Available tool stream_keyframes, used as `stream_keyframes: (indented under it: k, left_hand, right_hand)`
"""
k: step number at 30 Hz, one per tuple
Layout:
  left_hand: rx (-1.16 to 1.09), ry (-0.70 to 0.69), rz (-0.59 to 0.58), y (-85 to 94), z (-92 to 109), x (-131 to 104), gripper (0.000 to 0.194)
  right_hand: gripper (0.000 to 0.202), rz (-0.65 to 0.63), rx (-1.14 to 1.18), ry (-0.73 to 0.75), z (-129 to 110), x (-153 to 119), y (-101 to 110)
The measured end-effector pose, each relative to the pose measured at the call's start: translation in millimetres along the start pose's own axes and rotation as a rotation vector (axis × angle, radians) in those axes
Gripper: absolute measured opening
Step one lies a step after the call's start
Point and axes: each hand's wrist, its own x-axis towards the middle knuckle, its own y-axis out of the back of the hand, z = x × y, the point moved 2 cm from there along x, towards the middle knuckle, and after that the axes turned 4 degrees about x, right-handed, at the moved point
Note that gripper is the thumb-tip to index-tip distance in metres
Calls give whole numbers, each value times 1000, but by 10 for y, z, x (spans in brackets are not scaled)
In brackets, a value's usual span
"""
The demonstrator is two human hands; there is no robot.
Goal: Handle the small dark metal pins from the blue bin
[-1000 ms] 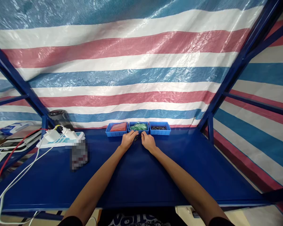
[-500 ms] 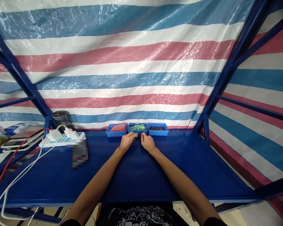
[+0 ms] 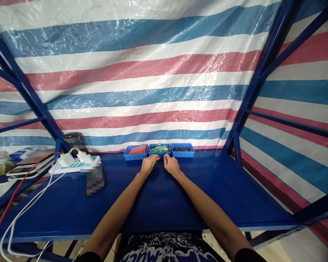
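Note:
Both hands meet just in front of a row of three small blue bins. My left hand (image 3: 149, 164) is closed on a small dark thin item (image 3: 156, 162), too small to name. Close by on the right, my right hand (image 3: 171, 164) has its fingers pinched at the item's other side. Red pieces fill the left bin (image 3: 135, 157), green ones lie in the middle bin (image 3: 152, 146), and dark thin pieces are in the right bin (image 3: 183, 154).
A white power strip (image 3: 75, 166) with plugs and cables sits at the left, beside a dark blurred object (image 3: 95, 180). Behind it stands a dark jar (image 3: 75, 142). Blue frame posts rise at both sides of the blue table (image 3: 164, 203).
The camera view has shifted slightly. Both hands stay together at the bins, with only slight movement of the fingers.

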Motion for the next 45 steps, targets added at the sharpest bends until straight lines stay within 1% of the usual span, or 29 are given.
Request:
stream_keyframes:
  k: [4, 9, 15, 19, 24, 30, 35, 37, 39, 41, 44, 45]
  left_hand:
    - [-20, 2, -6, 7, -4, -1, 34]
    - [-47, 17, -39, -32, -35, -37, 34]
    - [-72, -10, -63, -53, -15, -51, 37]
    - [-87, -5, -58, -34, 10, -39, 39]
    - [-119, 35, -36, -13, 29, -27, 40]
    - [-145, 145, 23, 8, 34, 3, 33]
    - [-170, 273, 77, 39, -26, 27, 30]
    - [-200, 310, 60, 44, -50, 34, 28]
    - [-318, 418, 6, 35, -77, 39, 27]
    - [-411, 480, -23, 34, -85, 49, 25]
    - [-479, 517, -74, 32, -79, 64, 24]
    - [-486, 543, -62, 35, -83, 65, 24]
  right_hand:
    - [28, 0, -2, 28, -2, -9, 6]
    - [30, -21, 3, 48, 1, -16, -5]
    - [28, -37, 22, 85, 1, -15, -9]
    - [27, -48, 48, 105, 6, -10, -21]
    - [25, -66, 97, 127, 3, -4, -26]
    - [26, -34, 172, 130, -21, 28, -6]
    - [34, 20, 270, 106, 44, 114, -53]
    - [35, 43, 315, 78, 83, 155, -83]
    - [33, 67, 433, 38, 108, 189, -104]
    - [30, 63, 523, 30, 107, 210, -117]
    - [27, 35, 587, 42, 85, 211, -116]
    - [27, 31, 601, 45, 81, 205, -109]
